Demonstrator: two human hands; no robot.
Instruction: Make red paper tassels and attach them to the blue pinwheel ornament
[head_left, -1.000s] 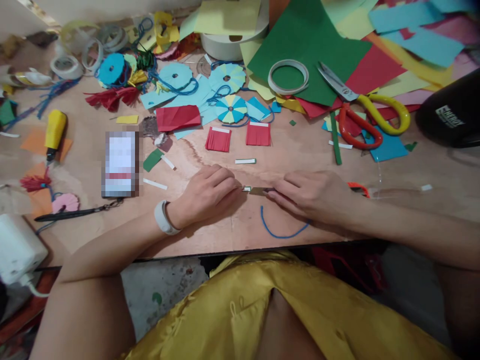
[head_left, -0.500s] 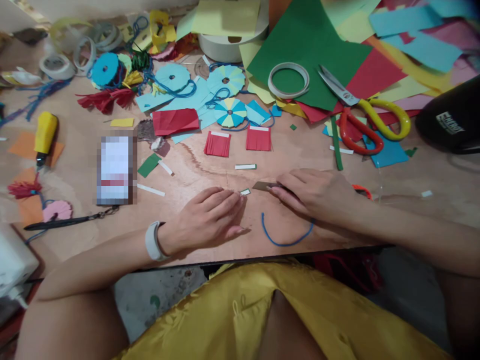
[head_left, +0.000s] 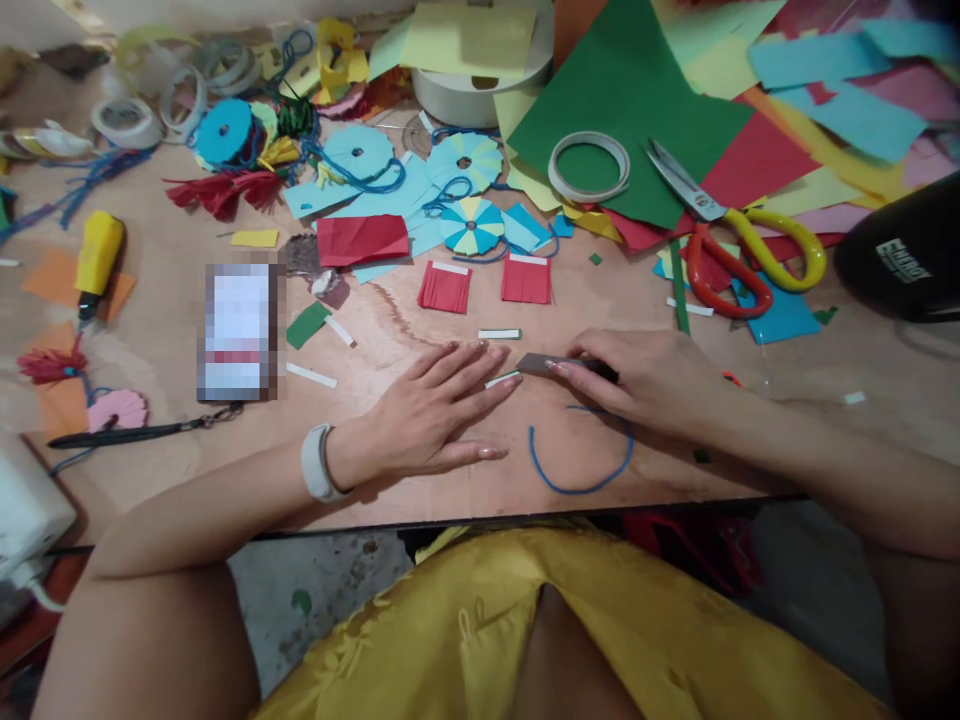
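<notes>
My left hand (head_left: 431,410) lies flat on the wooden table, fingers spread, its index fingertip on a small green strip with white tape (head_left: 501,380). In my right hand (head_left: 630,375) is a cutter knife (head_left: 596,372), its flat grey blade pointing left, close to that strip's end. A second green strip with white tape (head_left: 499,334) lies just beyond my fingertips. Farther back are two red fringed paper pieces, one on the left (head_left: 445,288) and one on the right (head_left: 526,280). A blue string (head_left: 581,490) curves on the table below the knife.
Scissors (head_left: 720,215) with red and yellow handles lie at right, near a black cup (head_left: 904,250). A tape roll (head_left: 589,166) rests on green paper (head_left: 637,100). At left are a blurred-out phone (head_left: 238,330) and a yellow-handled cutter (head_left: 100,255).
My left hand has spread its fingers and flattened over the table by the strip. My right hand still holds the knife, now showing more of its handle. The whole view has shifted slightly.
</notes>
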